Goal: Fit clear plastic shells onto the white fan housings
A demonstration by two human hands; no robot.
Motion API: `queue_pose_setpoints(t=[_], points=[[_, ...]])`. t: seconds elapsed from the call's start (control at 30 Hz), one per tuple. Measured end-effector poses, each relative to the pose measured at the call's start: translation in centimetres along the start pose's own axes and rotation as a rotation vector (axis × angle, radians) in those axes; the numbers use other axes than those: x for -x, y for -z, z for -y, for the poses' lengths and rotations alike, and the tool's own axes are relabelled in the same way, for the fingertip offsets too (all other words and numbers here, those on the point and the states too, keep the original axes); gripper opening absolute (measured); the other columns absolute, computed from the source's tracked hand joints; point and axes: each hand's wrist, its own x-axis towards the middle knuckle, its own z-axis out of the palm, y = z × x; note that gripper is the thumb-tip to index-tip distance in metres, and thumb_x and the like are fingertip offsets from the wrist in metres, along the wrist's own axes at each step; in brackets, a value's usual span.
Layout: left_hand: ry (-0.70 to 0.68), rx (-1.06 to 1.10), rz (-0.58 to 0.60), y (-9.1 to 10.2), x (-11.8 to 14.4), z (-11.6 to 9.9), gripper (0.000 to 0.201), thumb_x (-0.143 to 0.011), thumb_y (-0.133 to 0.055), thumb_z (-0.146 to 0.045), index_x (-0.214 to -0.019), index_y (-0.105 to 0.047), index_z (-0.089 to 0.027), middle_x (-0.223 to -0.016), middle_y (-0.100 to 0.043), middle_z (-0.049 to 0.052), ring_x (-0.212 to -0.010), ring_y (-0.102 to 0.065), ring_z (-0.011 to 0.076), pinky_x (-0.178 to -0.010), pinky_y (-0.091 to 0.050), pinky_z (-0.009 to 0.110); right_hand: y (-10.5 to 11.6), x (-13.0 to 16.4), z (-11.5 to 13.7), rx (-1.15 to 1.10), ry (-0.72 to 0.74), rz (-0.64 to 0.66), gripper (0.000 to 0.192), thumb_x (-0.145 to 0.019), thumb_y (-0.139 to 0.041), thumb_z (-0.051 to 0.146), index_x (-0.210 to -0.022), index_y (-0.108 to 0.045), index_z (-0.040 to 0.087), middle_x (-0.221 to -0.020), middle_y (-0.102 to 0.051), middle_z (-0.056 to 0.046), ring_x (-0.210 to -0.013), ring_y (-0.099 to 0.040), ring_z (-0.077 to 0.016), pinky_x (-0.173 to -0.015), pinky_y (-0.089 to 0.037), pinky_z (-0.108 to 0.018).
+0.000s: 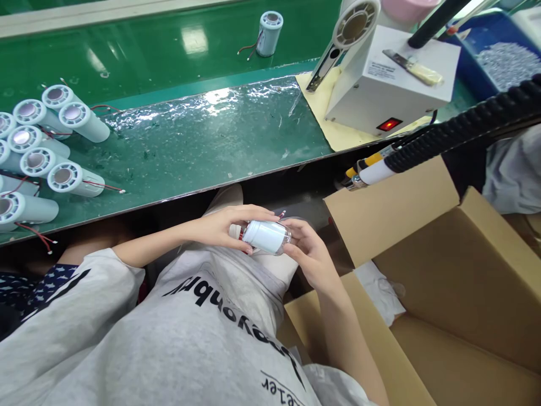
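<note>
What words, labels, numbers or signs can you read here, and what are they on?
Grey shirt: large black lettering, creased and turned, perhaps partly "yonbry"; the full wording is unclear.
Same shirt, lower down: smaller black lettering, too distorted to read surely.
White box: small dark print on top, too small to read.
Pale blue cylinder being held: no readable text shows.

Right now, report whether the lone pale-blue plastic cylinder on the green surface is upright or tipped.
Upright: the pale-blue plastic cylinder stands on end, vented face up.
</note>
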Motion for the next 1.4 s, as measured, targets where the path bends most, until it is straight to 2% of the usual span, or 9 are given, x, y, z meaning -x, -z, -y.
queue_pose_setpoints(t=[0.33,0.63,0.8,0.9,1.0,1.07,1.13,1.2,1.4], points=[[-0.059,-0.023,0.024,-0.1,0.2,0.7,0.071,-0.080,-0.084,-0.026,-0.146,-0.060,-0.032,-0.153,-0.057,0.012,-0.143,-0.053,0.0319,-0.112,-0.051,0.045,-0.6,-0.4,-0.7,-0.213,-0.230,-0.016,0.061,-0.076,-0.076,0.073,-0.104,-0.058,0.022,-0.077,-0.067,0.002,-0.058,-0.069,-0.0155,-0.050,-0.060,-0.027],[-0.064,0.027,0.025,-0.1,0.2,0.8,0.069,-0.081,-0.084,-0.025,-0.146,-0.060,-0.034,-0.156,-0.054,0.012,-0.144,-0.052,0.0311,-0.107,-0.054,0.041,-1.6,-1.2,-0.2,-0.322,-0.427,0.087,0.076,-0.067,-0.066,0.091,-0.091,-0.054,0.020,-0.056,-0.064,0.001,-0.039,-0.058,-0.0132,-0.033,-0.043,-0.019],[-0.037,0.011,0.000,-0.4,0.2,0.4,0.060,-0.082,-0.082,-0.026,-0.139,-0.065,-0.029,-0.147,-0.060,0.013,-0.137,-0.057,0.0304,-0.094,-0.059,0.035,-1.3,-1.2,-0.6,-0.333,-0.517,0.219,0.081,-0.080,-0.048,0.092,-0.099,-0.061,0.014,-0.055,-0.065,-0.004,-0.037,-0.055,-0.0134,-0.030,-0.035,-0.020],[0.031,0.003,-0.028,-0.7,0.3,-0.3,0.059,-0.082,-0.080,-0.027,-0.139,-0.064,-0.028,-0.142,-0.062,0.013,-0.129,-0.061,0.0290,-0.086,-0.060,0.032,-1.0,-0.7,-1.4,-0.211,-0.395,0.197,0.088,-0.084,-0.034,0.094,-0.107,-0.062,0.014,-0.066,-0.070,-0.008,-0.045,-0.063,-0.0177,-0.036,-0.047,-0.024],[0.116,0.035,-0.072,-0.9,0.4,-0.8,0.065,-0.080,-0.082,-0.029,-0.142,-0.062,-0.027,-0.140,-0.063,0.012,-0.122,-0.065,0.0273,-0.086,-0.060,0.032,-0.6,-0.1,-2.0,0.120,0.077,-0.005,0.083,-0.081,-0.059,0.087,-0.132,-0.054,0.021,-0.127,-0.071,-0.018,-0.098,-0.076,-0.0289,-0.075,-0.066,-0.041],[0.157,0.063,-0.083,-1.0,0.3,-0.9,0.068,-0.080,-0.082,-0.033,-0.144,-0.060,-0.027,-0.140,-0.064,0.012,-0.115,-0.067,0.0254,-0.085,-0.060,0.032,-0.2,0.3,-2.1,0.371,0.414,-0.053,0.069,-0.083,-0.079,0.062,-0.138,-0.054,0.028,-0.154,-0.054,-0.016,-0.130,-0.064,-0.0326,-0.103,-0.059,-0.051],[0.173,0.073,-0.064,-0.9,0.2,-0.9,0.070,-0.082,-0.082,-0.037,-0.146,-0.058,-0.028,-0.140,-0.064,0.012,-0.112,-0.069,0.0247,-0.083,-0.060,0.032,0.2,0.5,-2.0,0.502,0.587,-0.020,0.050,-0.089,-0.080,0.036,-0.135,-0.060,0.032,-0.155,-0.054,-0.011,-0.137,-0.059,-0.0317,-0.111,-0.053,-0.053],[0.149,0.056,-0.024,-0.7,0.1,-0.8,0.072,-0.082,-0.082,-0.038,-0.149,-0.056,-0.030,-0.144,-0.063,0.012,-0.119,-0.067,0.0266,-0.089,-0.059,0.034,0.4,0.6,-1.8,0.452,0.554,0.007,0.046,-0.091,-0.078,0.030,-0.135,-0.063,0.033,-0.146,-0.063,-0.009,-0.132,-0.064,-0.0298,-0.107,-0.057,-0.049],[0.065,0.038,0.067,-0.3,0.1,-0.8,0.071,-0.087,-0.078,-0.031,-0.153,-0.052,-0.033,-0.159,-0.051,0.011,-0.142,-0.053,0.0299,-0.110,-0.051,0.040,0.6,1.2,-1.8,0.037,0.122,0.034,0.058,-0.085,-0.080,0.056,-0.135,-0.067,0.030,-0.124,-0.074,-0.008,-0.105,-0.075,-0.0259,-0.086,-0.066,-0.037]])
